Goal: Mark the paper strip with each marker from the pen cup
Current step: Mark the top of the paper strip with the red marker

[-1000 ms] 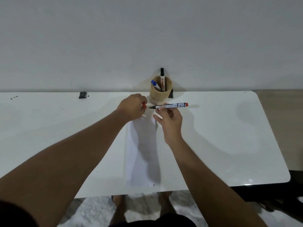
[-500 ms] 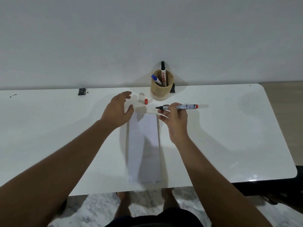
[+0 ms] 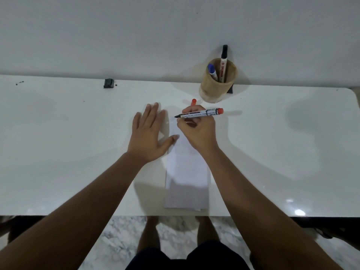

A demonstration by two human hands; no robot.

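- Left hand (image 3: 149, 133), now empty and spread flat, has come down to steady the paper strip (image 3: 187, 172).
- Right hand (image 3: 196, 131) grips the uncapped marker (image 3: 200, 114), its tip now at the strip's far end; marking looks imminent.

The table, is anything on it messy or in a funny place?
A little. The red cap lies loose on the table beside the pen cup, off the marker held by the right hand. Dark specks and a small black object sit near the far edge.
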